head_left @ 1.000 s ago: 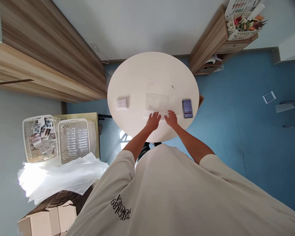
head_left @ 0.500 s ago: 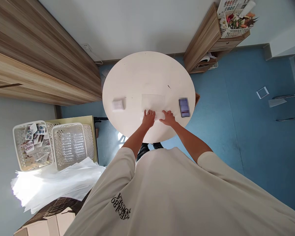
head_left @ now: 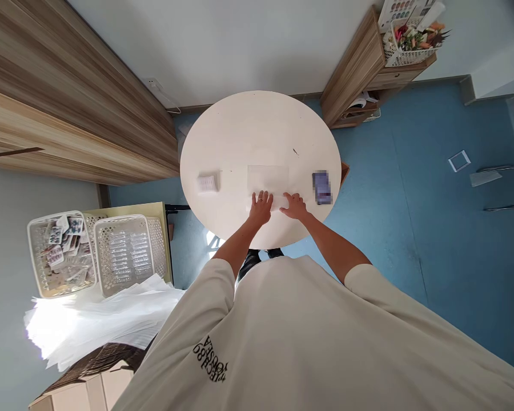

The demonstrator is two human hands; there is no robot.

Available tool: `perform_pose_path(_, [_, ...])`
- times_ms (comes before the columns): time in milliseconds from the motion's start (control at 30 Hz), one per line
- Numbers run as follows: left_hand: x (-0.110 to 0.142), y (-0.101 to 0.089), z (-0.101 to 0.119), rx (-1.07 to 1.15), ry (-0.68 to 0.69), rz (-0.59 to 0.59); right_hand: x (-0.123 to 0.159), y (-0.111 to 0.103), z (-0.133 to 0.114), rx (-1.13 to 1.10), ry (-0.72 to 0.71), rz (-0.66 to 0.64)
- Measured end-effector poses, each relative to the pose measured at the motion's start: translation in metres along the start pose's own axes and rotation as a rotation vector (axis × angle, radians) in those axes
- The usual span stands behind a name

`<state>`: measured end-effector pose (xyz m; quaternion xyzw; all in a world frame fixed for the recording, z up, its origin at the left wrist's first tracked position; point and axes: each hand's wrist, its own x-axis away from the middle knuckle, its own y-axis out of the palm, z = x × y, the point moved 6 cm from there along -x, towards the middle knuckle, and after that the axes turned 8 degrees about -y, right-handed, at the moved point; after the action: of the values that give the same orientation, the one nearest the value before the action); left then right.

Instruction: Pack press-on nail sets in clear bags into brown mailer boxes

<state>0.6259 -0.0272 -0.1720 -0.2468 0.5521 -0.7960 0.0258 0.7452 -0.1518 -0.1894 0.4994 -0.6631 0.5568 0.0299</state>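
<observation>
A thin translucent white sheet (head_left: 268,176) lies flat on the round white table (head_left: 223,128) in front of me. My left hand (head_left: 261,208) rests on the sheet's near part with its fingers stretched forward and slightly spread. To its right, my right hand (head_left: 294,206) touches the same near part, thumb and forefinger apart and reaching inward. Between the hands the near strip of the sheet looks whiter, perhaps folded or with something pale under it; I cannot tell which.
At the table's left is a small white stack (head_left: 207,183); a phone (head_left: 322,187), blurred out, lies at the right. Two white baskets (head_left: 95,251) of packets and clear plastic pieces stand lower left, beside white sheets (head_left: 107,311). A wooden cabinet (head_left: 355,68) stands back right.
My left hand has shifted very slightly on the sheet, its fingers a little more spread. The right hand stays at the same place. The whole view has drifted slightly.
</observation>
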Motion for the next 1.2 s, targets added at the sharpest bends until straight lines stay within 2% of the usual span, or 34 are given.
perform_pose_path(133, [0.005,0.001,0.015,0.019,0.072,-0.004,0.007,0.002,0.008,-0.154,0.056,0.140])
perform_pose_path(233, [0.004,0.002,0.021,0.010,0.065,-0.023,0.014,0.007,0.014,-0.248,0.148,0.222])
perform_pose_path(467, [-0.009,0.005,0.019,0.039,0.027,-0.049,0.016,0.016,0.005,-0.206,0.281,0.292])
perform_pose_path(600, [-0.014,0.008,0.019,0.047,-0.017,-0.045,0.017,0.022,-0.002,-0.193,0.310,0.341])
perform_pose_path(767, [-0.019,0.012,0.019,0.032,-0.049,-0.055,0.015,0.024,-0.005,-0.207,0.349,0.329])
perform_pose_path(967, [-0.019,0.005,0.013,0.084,-0.069,-0.033,0.009,0.024,-0.004,-0.258,0.400,0.218])
perform_pose_path(1200, [-0.010,-0.002,-0.007,0.118,-0.031,-0.037,0.013,0.021,-0.018,-0.541,0.351,0.227])
